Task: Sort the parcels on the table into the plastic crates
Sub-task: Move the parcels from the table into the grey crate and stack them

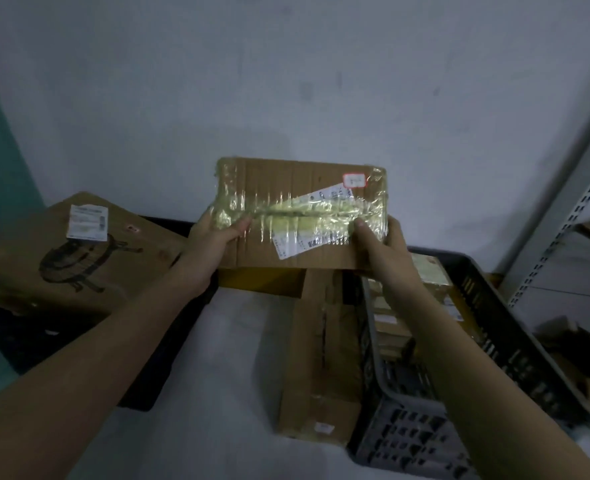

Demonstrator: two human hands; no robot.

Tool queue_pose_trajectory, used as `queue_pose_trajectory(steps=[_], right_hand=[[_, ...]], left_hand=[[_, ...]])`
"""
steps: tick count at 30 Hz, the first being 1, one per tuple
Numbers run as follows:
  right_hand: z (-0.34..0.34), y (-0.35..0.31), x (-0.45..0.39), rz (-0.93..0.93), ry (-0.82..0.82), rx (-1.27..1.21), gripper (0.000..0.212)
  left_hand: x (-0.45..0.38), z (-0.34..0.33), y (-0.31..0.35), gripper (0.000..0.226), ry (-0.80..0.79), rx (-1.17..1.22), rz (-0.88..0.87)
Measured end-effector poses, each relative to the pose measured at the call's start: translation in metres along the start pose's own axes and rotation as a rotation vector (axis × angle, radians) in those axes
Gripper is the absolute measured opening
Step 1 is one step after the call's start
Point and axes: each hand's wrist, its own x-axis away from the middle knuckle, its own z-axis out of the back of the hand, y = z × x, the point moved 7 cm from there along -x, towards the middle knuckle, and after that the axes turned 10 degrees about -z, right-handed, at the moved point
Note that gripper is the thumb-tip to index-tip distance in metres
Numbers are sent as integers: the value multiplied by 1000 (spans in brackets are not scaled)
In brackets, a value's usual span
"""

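Parcel: flat cardboard parcel [302, 213] held up in the air above the worktop [217, 375], its broad face toward the camera, wrapped across the middle in glossy clear tape over a white shipping label; a small red-edged sticker sits near its upper right corner.
Left grip: left hand [214, 244] pinches the parcel's left edge, thumb on the front face, fingers hidden behind.
Right grip: right hand [380, 251] pinches the lower right edge the same way, thumb in front.
Below the parcel: long cardboard box [321, 358] lies on the pale worktop, touching the grey crate [494, 341] at its right.
Grey crate: slotted plastic walls, several labelled parcels inside, partly covered by the right forearm.
Left side: large brown carton [72, 254] with a white label and a black line drawing rests on a dark crate [27, 341].
Far right: grey perforated shelf upright [563, 237].
Hard to read: label print is blurred; the dark crate's contents are hidden.
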Motion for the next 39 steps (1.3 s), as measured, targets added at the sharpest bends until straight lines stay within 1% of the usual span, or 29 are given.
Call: queue_pose_trajectory(steps=[1, 3, 7, 8, 11, 14, 17, 19, 22, 26, 29, 31, 34, 36, 39], right_hand=[[11, -2, 4, -2, 47, 3, 55], [36, 0, 10, -8, 133, 4, 51], [90, 15, 29, -51, 272, -35, 43], [104, 19, 33, -67, 298, -30, 43], [148, 26, 47, -120, 379, -38, 40], [198, 33, 57, -185, 463, -69, 40], [245, 41, 65, -249, 514, -45, 43], [273, 49, 69, -287, 544, 13, 44], [310, 63, 70, -344, 559, 128, 43], [331, 88, 60, -432, 488, 236, 42], [325, 110, 48, -460, 392, 337, 41], [317, 129, 40, -495, 324, 389, 40], [298, 164, 27, -601, 190, 478, 46], [282, 188, 25, -694, 70, 553, 50], [265, 218, 29, -788, -96, 712, 47]], left_hand=[[-1, -10, 4, 40, -22, 8, -13], [-4, -34, 8, 45, -83, -2, -12], [5, -87, 3, 75, -233, -83, -8], [9, -100, 1, 74, -264, -87, -13], [21, -139, 0, 55, -361, -96, -30], [27, -171, -2, 39, -448, -94, 68], [32, -199, -14, 48, -484, -90, 142], [38, -215, -30, 47, -463, -148, 142], [57, -236, -74, 48, -421, -208, 205], [93, -251, -136, 54, -367, -307, 340], [121, -259, -164, 55, -296, -288, 475], [128, -260, -171, 56, -220, -286, 496], [130, -256, -171, 60, -126, -287, 456], [132, -258, -173, 70, -150, -321, 418], [136, -261, -179, 96, -290, -429, 428]])
